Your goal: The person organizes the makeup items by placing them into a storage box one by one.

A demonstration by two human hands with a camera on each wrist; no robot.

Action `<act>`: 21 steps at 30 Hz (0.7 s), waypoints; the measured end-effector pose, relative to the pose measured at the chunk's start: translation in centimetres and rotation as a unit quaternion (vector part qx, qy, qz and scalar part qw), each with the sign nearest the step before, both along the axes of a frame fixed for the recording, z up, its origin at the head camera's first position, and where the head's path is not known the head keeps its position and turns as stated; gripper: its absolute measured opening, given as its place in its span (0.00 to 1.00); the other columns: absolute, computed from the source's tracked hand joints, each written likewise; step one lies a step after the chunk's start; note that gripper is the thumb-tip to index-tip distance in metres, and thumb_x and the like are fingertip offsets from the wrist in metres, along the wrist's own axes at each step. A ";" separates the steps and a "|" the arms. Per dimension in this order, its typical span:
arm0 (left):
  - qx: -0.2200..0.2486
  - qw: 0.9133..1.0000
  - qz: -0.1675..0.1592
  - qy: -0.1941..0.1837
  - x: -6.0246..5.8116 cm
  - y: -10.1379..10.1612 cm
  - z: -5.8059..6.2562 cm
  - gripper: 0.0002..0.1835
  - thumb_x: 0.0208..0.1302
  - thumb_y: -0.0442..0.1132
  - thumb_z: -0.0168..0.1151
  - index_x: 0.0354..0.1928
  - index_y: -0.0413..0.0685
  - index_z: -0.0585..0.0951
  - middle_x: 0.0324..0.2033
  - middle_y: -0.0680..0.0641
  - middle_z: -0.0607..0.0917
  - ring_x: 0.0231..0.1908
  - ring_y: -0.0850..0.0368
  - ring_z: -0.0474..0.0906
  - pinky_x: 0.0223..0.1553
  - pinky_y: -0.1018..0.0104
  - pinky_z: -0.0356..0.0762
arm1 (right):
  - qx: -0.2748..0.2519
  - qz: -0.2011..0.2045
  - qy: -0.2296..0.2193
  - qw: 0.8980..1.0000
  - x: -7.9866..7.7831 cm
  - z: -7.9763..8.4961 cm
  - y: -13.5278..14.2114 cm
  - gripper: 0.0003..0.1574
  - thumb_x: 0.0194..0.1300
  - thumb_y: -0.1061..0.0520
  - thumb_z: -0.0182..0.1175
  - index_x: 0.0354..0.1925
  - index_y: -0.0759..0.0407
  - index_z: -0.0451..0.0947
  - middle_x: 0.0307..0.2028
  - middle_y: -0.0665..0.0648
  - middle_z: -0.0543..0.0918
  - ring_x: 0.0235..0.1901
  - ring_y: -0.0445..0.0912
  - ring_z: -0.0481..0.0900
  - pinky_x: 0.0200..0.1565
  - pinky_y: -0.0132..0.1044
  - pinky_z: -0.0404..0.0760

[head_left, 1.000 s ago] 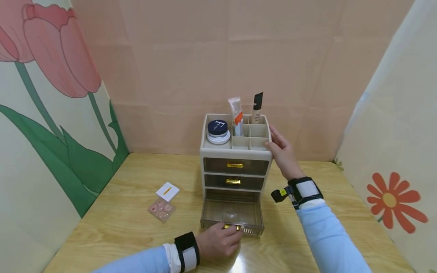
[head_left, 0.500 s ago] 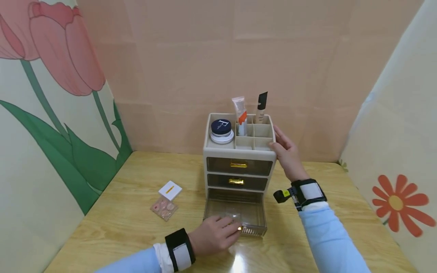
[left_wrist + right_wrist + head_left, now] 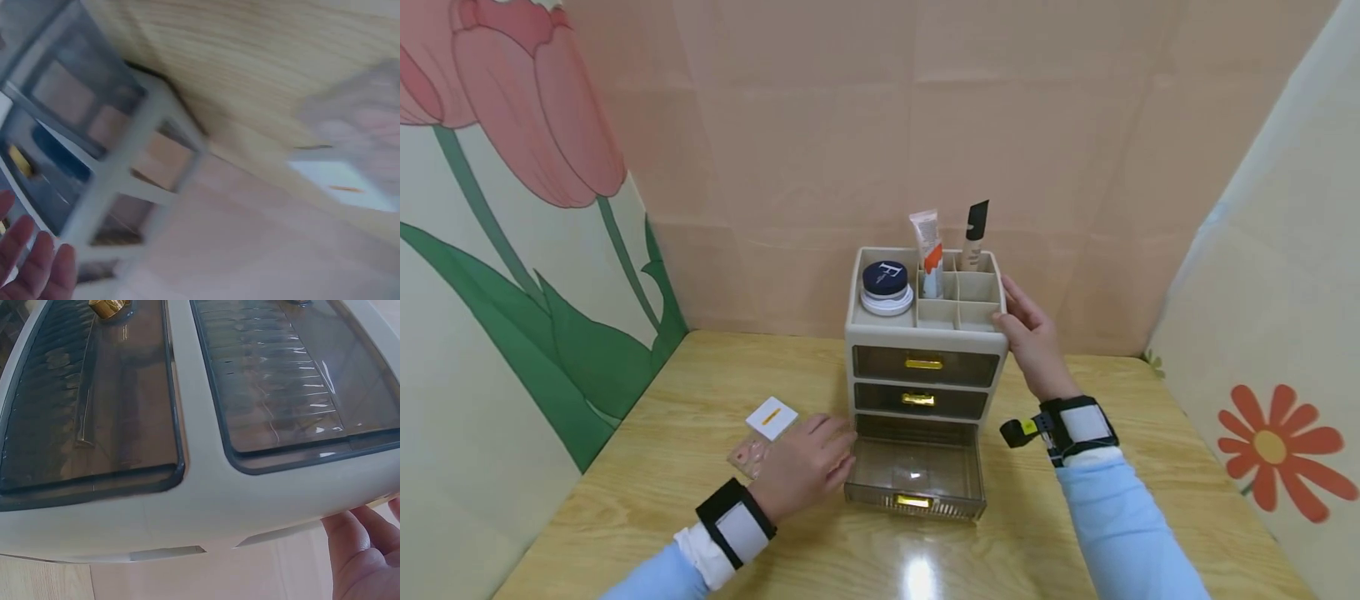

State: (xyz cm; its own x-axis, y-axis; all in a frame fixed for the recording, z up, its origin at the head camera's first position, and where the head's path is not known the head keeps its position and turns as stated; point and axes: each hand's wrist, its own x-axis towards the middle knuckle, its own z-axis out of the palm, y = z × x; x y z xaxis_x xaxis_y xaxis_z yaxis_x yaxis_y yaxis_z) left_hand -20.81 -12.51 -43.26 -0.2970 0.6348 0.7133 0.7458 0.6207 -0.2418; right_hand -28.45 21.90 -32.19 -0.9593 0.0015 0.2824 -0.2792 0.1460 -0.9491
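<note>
A cream makeup organizer (image 3: 928, 336) stands on the table, its two upper drawers closed and its smoky bottom drawer (image 3: 943, 479) pulled out. My right hand (image 3: 1033, 346) holds its upper right side, thumb at the top rim; the right wrist view shows the thumb (image 3: 347, 540) at the edge. My left hand (image 3: 805, 462) hovers left of the drawer with relaxed fingers and nothing in them. It partly covers a pinkish palette (image 3: 748, 454). Touching that palette is a white square case (image 3: 772, 417) with a gold stripe. The left wrist view is blurred.
On top of the organizer sit a dark-lidded round powder jar (image 3: 886, 287), a pale tube (image 3: 929, 254) with an orange mark, and a black-capped tube (image 3: 975, 236) in compartments. A pink backdrop (image 3: 775, 167) closes off the table's rear; patterned walls flank it.
My left hand has let go of the bottom drawer's gold handle and moved left and away, toward the palette and white case. The right hand stays on the organizer.
</note>
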 end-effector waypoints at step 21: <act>0.091 0.944 0.228 -0.221 -0.7 -8.8 -4.4 0.23 0.44 0.45 0.77 0.40 0.39 0.84 0.40 0.39 0.83 0.41 0.42 0.80 0.40 0.48 0.81 | -0.003 0.000 -0.003 1.000 0.0 -0.1 -0.1 0.36 0.73 0.49 0.51 0.74 0.31 0.54 0.74 0.51 0.56 0.68 0.55 0.60 0.61 0.56 0.66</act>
